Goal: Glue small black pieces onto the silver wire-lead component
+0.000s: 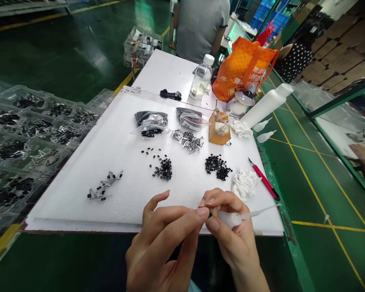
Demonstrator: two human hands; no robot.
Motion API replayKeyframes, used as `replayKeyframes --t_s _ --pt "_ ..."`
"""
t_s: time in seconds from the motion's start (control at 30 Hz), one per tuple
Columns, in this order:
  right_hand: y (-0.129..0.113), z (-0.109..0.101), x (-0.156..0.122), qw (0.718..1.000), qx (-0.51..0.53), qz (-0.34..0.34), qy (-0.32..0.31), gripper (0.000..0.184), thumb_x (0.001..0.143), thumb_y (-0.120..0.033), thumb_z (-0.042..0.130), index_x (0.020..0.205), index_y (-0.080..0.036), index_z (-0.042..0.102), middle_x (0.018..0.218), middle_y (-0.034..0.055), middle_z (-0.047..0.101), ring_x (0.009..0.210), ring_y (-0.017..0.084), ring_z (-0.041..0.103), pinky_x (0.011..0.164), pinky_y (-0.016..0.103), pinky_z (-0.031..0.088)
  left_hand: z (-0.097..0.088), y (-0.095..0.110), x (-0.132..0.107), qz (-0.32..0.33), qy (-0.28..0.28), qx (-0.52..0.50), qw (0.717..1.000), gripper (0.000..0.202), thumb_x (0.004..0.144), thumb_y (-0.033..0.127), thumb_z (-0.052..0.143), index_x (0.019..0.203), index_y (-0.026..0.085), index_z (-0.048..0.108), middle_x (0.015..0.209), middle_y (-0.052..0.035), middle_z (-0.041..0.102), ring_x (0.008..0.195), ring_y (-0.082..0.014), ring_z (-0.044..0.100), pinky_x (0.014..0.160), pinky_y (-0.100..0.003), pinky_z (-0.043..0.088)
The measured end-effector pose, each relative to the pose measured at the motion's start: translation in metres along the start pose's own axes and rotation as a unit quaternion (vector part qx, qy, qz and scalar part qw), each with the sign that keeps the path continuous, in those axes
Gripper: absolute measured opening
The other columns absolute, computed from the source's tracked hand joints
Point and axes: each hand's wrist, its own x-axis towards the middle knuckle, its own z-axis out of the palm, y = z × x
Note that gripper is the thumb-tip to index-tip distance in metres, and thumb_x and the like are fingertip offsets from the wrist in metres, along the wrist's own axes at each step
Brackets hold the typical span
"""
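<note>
In the head view, my left hand (167,239) pinches a small black part (211,212) between thumb and forefinger, mostly covered by the fingertips. My right hand (235,231) meets it there, its fingertips on the same part. Tucked in the right palm lies a small white squeeze bottle (230,219), its thin nozzle pointing right. Beyond the hands are two piles of tiny black pieces, one at left (163,169) and one at right (217,165). Bent metal clips (188,141) lie heaped behind them. Clips with black pieces on them (105,186) rest at left.
On the white tabletop (130,162) are plastic bags of black parts (151,121), a wooden box (219,129), crumpled tissue (245,183) and a red craft knife (264,178). Farther back stand a clear bottle (201,77) and an orange bag (239,69). Part trays (45,121) sit left; a person (200,28) sits ahead.
</note>
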Motion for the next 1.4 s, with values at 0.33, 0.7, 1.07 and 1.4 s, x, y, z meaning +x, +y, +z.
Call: replayKeyframes --t_s 0.33,0.7,1.07,1.4 --pt "0.003 0.008 -0.002 1.000 0.021 -0.002 0.023 0.016 0.089 -0.024 0.076 0.103 -0.033 0.076 0.097 0.0002 0.070 0.073 0.012 0.061 0.073 0.025 0.051 -0.001 0.000 0.001 0.020 0.001 0.004 1.000 0.051 0.080 -0.011 0.068 0.113 0.028 0.073 0.093 0.0065 0.079 0.074 -0.0119 0.074 0.110 -0.043 0.050" --pt "-0.001 0.008 -0.009 0.999 -0.021 0.005 0.044 0.033 0.089 -0.035 0.078 0.122 -0.035 0.075 0.062 -0.0054 0.047 0.072 0.013 0.058 0.074 0.022 0.052 -0.002 0.004 0.017 -0.545 -0.038 -0.413 0.729 0.027 0.077 0.029 0.091 0.103 0.026 0.081 0.085 0.0002 0.079 0.085 -0.0139 0.075 0.080 -0.020 0.060" --pt "-0.005 0.006 -0.013 0.998 -0.010 0.004 0.054 0.027 0.091 -0.031 0.077 0.118 -0.034 0.079 0.078 -0.0024 0.066 0.076 0.011 0.065 0.079 0.021 0.056 0.001 0.002 0.017 -0.655 -0.019 -0.569 0.498 0.013 0.080 0.010 0.088 0.091 0.009 0.083 0.086 -0.0075 0.079 0.074 -0.0119 0.075 0.083 -0.026 0.065" --pt "0.001 0.008 -0.013 0.997 0.029 0.027 0.072 0.025 0.092 -0.035 0.075 0.116 -0.032 0.079 0.068 -0.0039 0.057 0.059 0.008 0.051 0.060 0.020 0.048 0.000 0.001 0.010 -0.523 -0.047 -0.380 0.762 0.027 0.075 0.031 0.093 0.099 0.027 0.082 0.086 0.0003 0.078 0.085 -0.0135 0.073 0.079 -0.019 0.060"
